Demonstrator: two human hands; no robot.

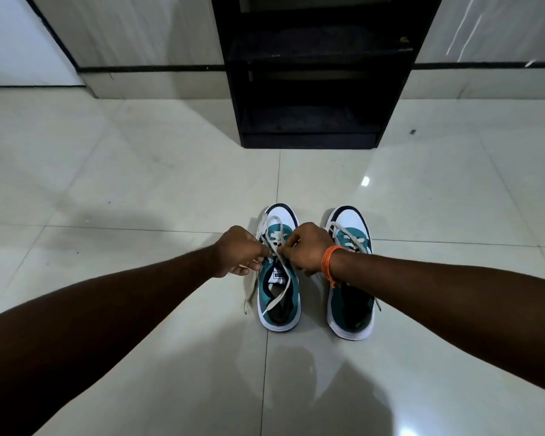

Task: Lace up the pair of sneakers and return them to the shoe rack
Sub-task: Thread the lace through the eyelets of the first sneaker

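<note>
Teal-and-white sneakers, pair, on floor [139, 184] before black rack [309, 89], toes rackward: left shoe [279, 297] lace [276, 243] pinched by fingers of left hand [239, 251] and right hand [309, 250] above tongue; right shoe [351, 297] beside, untouched.

Two sneakers [279, 278] side by side on floor [139, 184], shoe rack [312, 89] behind

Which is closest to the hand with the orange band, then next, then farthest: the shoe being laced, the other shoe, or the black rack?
1. The shoe being laced, under the right hand.
2. The other shoe, just beside it.
3. The black rack, far ahead by the wall.
</note>
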